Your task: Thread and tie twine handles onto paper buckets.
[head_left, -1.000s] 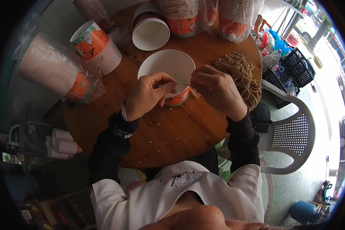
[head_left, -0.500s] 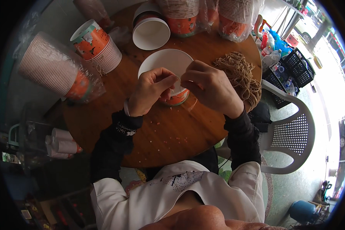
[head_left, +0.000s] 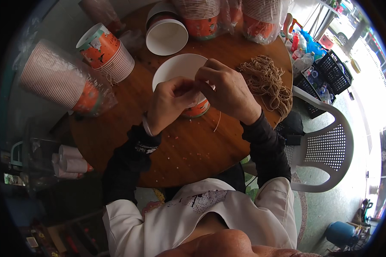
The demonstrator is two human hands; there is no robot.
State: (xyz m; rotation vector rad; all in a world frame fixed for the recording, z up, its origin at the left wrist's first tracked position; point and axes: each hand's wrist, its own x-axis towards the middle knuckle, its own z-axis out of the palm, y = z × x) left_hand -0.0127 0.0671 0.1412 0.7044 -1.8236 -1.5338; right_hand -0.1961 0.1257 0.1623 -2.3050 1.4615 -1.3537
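Observation:
Over a white-lined paper bucket (head_left: 176, 68), the fingers of my left hand (head_left: 169, 100) and my right hand (head_left: 231, 92) meet, both pinched closed. A thin piece of string (head_left: 218, 121) runs between them, its tail hanging below my right hand toward the tabletop. The fingertips overlap, so the exact grip on the string is partly hidden. Below my hands, a bit of the bucket's orange and green outside shows. A tangled heap of tan string (head_left: 268, 81) lies to the right of my right hand.
Stacked orange paper buckets (head_left: 107, 53) and a bagged stack (head_left: 53, 77) stand at left; another bucket (head_left: 166, 37) lies tipped at the back. More wrapped stacks (head_left: 261, 21) line the far edge. Small crumbs dot the wooden table (head_left: 176, 150). A grey plastic chair (head_left: 330, 145) stands right.
My hands have drawn closer together, the right one moving left and up. The string's tail now hangs longer below my right hand.

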